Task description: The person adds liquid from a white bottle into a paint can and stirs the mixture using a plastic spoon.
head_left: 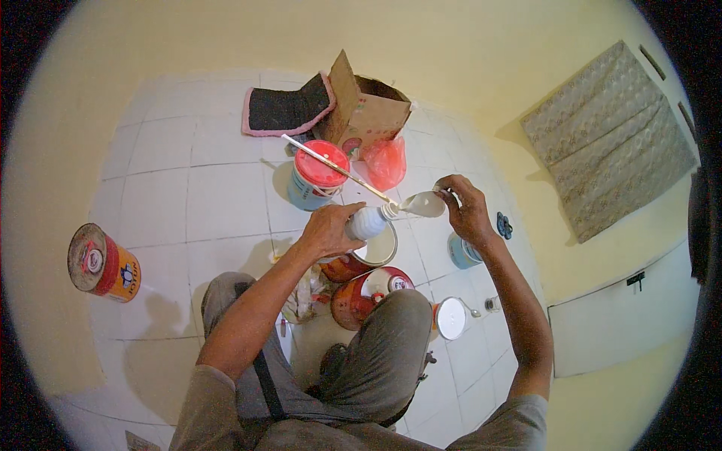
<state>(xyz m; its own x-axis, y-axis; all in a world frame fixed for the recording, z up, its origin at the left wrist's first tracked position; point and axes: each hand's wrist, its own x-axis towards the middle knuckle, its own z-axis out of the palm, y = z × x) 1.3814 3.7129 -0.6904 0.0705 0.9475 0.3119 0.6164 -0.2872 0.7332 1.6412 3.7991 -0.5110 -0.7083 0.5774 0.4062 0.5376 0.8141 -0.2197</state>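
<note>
The left hand [331, 230] gripped the white bottle [368, 223], its long axis slanting up rightward. The right hand [468, 207] pinched a pale funnel-like piece [426, 204] close by the bottle's mouth [389, 211]

On the white tiled floor [226, 203], there are placed an orange-red can [114, 267], a red-lidded bucket [310, 189], a cardboard box [377, 119], a red plastic bag [386, 164] and a wide red can [357, 299].

I see dark lettering on the orange-and-red can [113, 269] at my left and print on the blue bucket [308, 189].
</note>
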